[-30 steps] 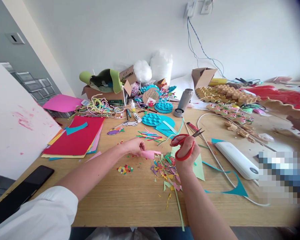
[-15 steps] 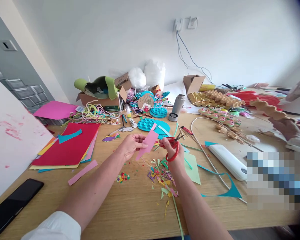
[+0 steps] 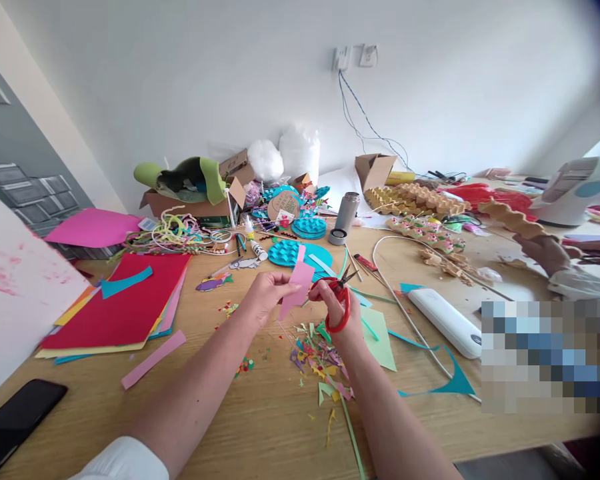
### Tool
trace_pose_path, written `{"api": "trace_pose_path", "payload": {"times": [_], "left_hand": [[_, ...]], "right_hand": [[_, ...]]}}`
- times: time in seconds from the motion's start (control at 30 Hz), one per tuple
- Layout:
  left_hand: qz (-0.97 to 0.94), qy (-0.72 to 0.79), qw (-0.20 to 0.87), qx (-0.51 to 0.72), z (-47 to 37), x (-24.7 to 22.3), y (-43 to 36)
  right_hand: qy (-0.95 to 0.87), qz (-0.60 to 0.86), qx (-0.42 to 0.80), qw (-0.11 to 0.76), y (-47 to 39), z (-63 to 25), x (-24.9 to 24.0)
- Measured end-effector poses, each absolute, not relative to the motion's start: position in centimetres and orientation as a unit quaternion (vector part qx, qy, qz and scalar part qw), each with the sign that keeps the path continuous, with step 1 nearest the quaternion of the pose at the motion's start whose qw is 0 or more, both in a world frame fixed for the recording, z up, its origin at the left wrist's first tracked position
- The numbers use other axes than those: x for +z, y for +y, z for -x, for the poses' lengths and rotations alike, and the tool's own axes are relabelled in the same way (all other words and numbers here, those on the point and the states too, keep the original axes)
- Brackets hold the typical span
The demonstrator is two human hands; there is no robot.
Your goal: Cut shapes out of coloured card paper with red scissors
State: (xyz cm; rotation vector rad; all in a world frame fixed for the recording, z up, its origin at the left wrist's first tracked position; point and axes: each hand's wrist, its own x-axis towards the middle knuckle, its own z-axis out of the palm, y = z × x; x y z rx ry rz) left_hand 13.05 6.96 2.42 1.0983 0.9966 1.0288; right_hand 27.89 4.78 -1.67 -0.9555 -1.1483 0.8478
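Observation:
Between the thumb and fingers of my left hand [image 3: 270, 293] is a piece of pink paper [image 3: 300, 283], tilted above the table. My right hand [image 3: 343, 313] grips red-handled scissors [image 3: 338, 319] through the loops; their dark blades stand apart and point up and away, to the right of the paper. Below the hands lies a heap of colourful paper scraps [image 3: 320, 357]. A light green sheet [image 3: 380, 340] rests beside my right wrist, and a pink strip [image 3: 154, 359] lies left of my left forearm.
Coloured paper sheets [image 3: 125, 300] are stacked on the left, above a black phone [image 3: 23, 420]. A grey bottle [image 3: 348, 212] and blue discs [image 3: 300, 257] stand beyond my hands. On the right are a white power bank [image 3: 445, 322], a cable and another person's hand [image 3: 535, 250] holding egg carton.
The scissors' blades have swung more upright, and the pink paper has turned slightly in my left hand. The whole view has shifted a little. The other person's hands have moved.

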Motion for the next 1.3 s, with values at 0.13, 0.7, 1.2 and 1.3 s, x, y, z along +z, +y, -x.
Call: {"api": "trace_pose_path", "payload": {"times": [0.13, 0.7, 1.2, 1.3], "left_hand": [[-0.420, 0.417, 0.606, 0.532, -13.6, 3.4, 7.6], [-0.336, 0.405, 0.623, 0.578, -14.4, 3.1, 7.5], [-0.344, 0.416, 0.614, 0.576, -14.6, 2.9, 7.4], [-0.347, 0.415, 0.611, 0.578, -14.7, 2.7, 7.5]], "right_hand": [[-0.544, 0.422, 0.384, 0.615, 4.4, -27.6, -1.6], [-0.603, 0.461, 0.440, 0.480, 4.1, -26.7, -3.0], [-0.587, 0.472, 0.447, 0.483, 4.0, -26.6, -2.9], [-0.586, 0.475, 0.447, 0.482, 4.0, -26.6, -2.8]]}}
